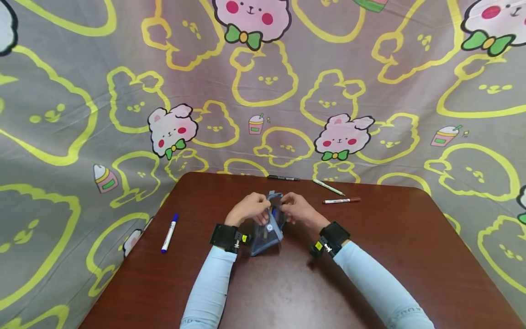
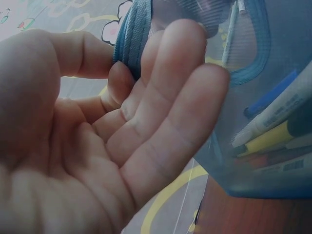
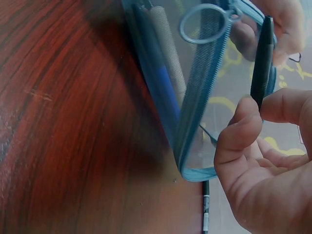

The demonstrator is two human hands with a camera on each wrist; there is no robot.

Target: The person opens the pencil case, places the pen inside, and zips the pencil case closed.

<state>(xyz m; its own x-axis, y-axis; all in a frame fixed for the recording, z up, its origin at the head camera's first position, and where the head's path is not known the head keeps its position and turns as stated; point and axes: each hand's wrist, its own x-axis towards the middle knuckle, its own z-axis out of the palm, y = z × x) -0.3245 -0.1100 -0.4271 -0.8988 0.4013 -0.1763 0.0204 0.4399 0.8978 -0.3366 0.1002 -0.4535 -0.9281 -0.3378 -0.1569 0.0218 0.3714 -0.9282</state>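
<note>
- Grey fabric (image 1: 337,59) hangs behind and beside my workplace, printed with yellow-outlined animals, pink-cheeked bunnies and little drink cups.
- Beneath my hands spreads a reddish-brown wood-grain table (image 1: 394,237), with light glaring off its near part.
- Light blue sleeves (image 1: 209,288) cover both my forearms.
- Between my hands, over the middle of the table, is the blue see-through zippered pencil pouch (image 1: 263,244), tilted, its mouth gaping; a blue pen (image 3: 168,92) and a yellow marker (image 2: 265,139) show inside among others.
- My left hand (image 1: 251,208) pinches the pouch's zippered edge between thumb and fingertip, the outer fingers extended.
- My right hand (image 1: 301,211) pinches a dark pen (image 3: 263,58) between thumb and index finger, just beside the pouch's mouth; whether its tip is inside, I cannot tell.
- Black wrist cameras (image 1: 223,236) are strapped on at both wrists.
- Well off to my left lies a white marker with a blue cap (image 1: 170,234).
- Toward the far edge rest a brown-capped marker (image 1: 342,200), a pale green pen (image 1: 328,187) and a black marker (image 1: 283,177).
- From the zipper hangs a pale blue pull ring (image 3: 183,27).
</note>
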